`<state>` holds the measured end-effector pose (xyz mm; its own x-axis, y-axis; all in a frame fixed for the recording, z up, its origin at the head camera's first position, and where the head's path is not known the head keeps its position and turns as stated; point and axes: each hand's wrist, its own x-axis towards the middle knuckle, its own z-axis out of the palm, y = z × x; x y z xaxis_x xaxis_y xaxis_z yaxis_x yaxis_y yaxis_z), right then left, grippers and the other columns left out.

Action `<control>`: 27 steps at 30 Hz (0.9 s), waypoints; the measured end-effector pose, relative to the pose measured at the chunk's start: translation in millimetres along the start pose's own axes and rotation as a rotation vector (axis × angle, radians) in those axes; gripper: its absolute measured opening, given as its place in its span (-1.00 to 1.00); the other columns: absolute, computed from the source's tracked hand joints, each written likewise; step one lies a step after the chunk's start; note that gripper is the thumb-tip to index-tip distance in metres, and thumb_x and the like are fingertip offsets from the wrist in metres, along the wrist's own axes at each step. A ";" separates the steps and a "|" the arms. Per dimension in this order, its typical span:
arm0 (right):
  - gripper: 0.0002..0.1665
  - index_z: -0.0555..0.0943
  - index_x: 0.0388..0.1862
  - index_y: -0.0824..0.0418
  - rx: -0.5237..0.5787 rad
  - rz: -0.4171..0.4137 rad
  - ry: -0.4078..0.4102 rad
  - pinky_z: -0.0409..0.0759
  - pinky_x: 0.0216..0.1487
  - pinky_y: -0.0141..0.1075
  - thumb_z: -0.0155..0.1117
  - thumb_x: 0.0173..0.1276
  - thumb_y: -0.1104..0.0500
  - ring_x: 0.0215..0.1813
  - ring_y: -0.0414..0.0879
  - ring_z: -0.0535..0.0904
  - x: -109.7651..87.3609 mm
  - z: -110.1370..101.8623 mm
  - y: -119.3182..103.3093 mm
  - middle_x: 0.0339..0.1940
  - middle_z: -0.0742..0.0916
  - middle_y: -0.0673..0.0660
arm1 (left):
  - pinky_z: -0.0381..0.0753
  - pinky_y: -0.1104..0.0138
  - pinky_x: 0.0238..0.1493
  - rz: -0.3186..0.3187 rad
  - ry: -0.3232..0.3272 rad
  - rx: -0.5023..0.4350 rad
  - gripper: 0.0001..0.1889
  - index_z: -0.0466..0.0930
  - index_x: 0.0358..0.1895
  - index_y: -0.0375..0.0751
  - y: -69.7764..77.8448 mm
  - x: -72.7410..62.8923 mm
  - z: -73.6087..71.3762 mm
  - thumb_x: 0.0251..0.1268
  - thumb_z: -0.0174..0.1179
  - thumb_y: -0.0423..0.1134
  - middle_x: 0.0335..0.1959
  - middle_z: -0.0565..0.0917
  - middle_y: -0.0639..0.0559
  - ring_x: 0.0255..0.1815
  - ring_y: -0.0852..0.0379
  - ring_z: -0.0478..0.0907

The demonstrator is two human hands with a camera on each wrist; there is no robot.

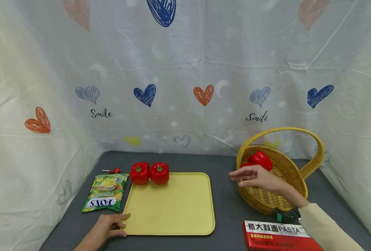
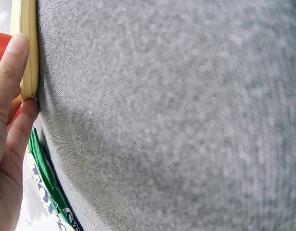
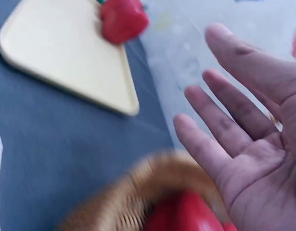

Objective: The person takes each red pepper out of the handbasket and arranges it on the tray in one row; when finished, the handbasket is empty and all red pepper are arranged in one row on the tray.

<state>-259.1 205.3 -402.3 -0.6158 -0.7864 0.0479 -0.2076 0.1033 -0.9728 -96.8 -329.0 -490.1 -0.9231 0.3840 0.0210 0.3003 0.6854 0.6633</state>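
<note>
My left hand [image 1: 105, 228] holds the near left corner of a yellow tray [image 1: 173, 209]. In the left wrist view its thumb and fingers lie against the tray's pale rim [image 2: 31, 57]. Two red bell peppers [image 1: 139, 173] sit side by side at the tray's far left corner. My right hand [image 1: 262, 178] is raised over the left side of a wicker basket [image 1: 286, 197], fingers extended and nothing held. Red peppers [image 1: 260, 159] lie inside the basket, partly hidden by that hand. The right wrist view shows the spread palm [image 3: 253, 168] above the blurred basket rim [image 3: 172, 166].
A green FOX'S packet [image 1: 105, 193] lies left of the tray, with a small red object with a thin pale shaft [image 1: 113, 170] behind it. A red pasta box [image 1: 274, 237] lies at the front right, partly under the right sleeve. The basket's tall handle [image 1: 282, 129] arches upward.
</note>
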 end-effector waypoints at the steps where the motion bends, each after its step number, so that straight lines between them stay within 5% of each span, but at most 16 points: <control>1: -0.54 0.42 0.25 0.50 0.003 0.019 0.000 0.57 0.05 -0.24 0.14 0.40 0.39 0.21 0.03 0.52 -6.8 -7.8 0.6 0.20 0.61 0.21 | 0.63 0.40 -0.29 0.002 0.004 -0.002 -0.78 0.71 -0.41 -0.12 -0.2 -0.8 -0.3 -0.05 0.43 -0.07 -0.04 0.63 -0.38 -0.21 0.26 0.63; 11: -0.54 0.37 0.29 0.49 -0.023 0.189 0.115 0.57 0.07 -0.22 0.05 0.45 0.35 0.16 -0.09 0.57 -51.7 -74.1 21.9 0.17 0.64 0.13 | 0.61 0.45 -0.32 0.004 0.008 -0.006 -0.67 0.74 -0.29 -0.25 -1.6 -5.3 -0.2 -0.05 0.42 -0.06 -0.05 0.64 -0.36 -0.24 0.32 0.61; 21: -0.34 0.28 0.34 0.52 -0.186 0.392 0.329 0.55 0.08 -0.08 0.15 0.46 0.11 0.15 0.12 0.57 -37.3 -110.4 11.4 0.24 0.53 0.39 | 0.62 0.43 -0.34 -0.016 -0.001 -0.035 -0.40 0.62 0.00 -0.53 -3.5 -4.6 0.6 -0.02 0.42 -0.08 -0.12 0.69 -0.28 -0.36 0.40 0.56; 27: -0.24 0.28 0.35 0.52 -0.253 0.478 0.411 0.49 0.14 -0.01 0.15 0.45 -0.03 0.23 0.26 0.46 -29.0 -119.5 11.2 0.25 0.51 0.41 | 0.61 0.43 -0.35 -0.031 0.003 -0.038 -0.37 0.59 0.04 -0.54 -3.6 -1.1 1.8 -0.03 0.42 -0.08 -0.36 0.72 0.11 -0.39 0.42 0.54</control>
<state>-334.4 302.1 -387.5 -0.9124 -0.3288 -0.2436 0.0191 0.5605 -0.8279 -96.4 -330.7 -493.8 -0.9324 0.3613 0.0024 0.2626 0.6728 0.6916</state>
